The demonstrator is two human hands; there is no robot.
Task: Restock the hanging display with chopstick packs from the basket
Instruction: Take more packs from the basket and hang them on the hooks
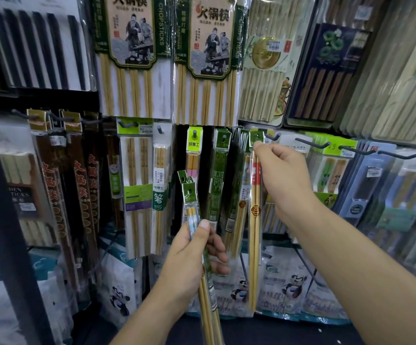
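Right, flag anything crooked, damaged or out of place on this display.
Nothing looks damaged or spilled. The green packs hanging beside the right hand slant and fan out instead of hanging straight.

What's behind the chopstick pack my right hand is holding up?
More green-topped packs hang behind and just left of the pack that the right hand pinches. Panda-print bags show lower down. Whatever is directly behind its header is covered.
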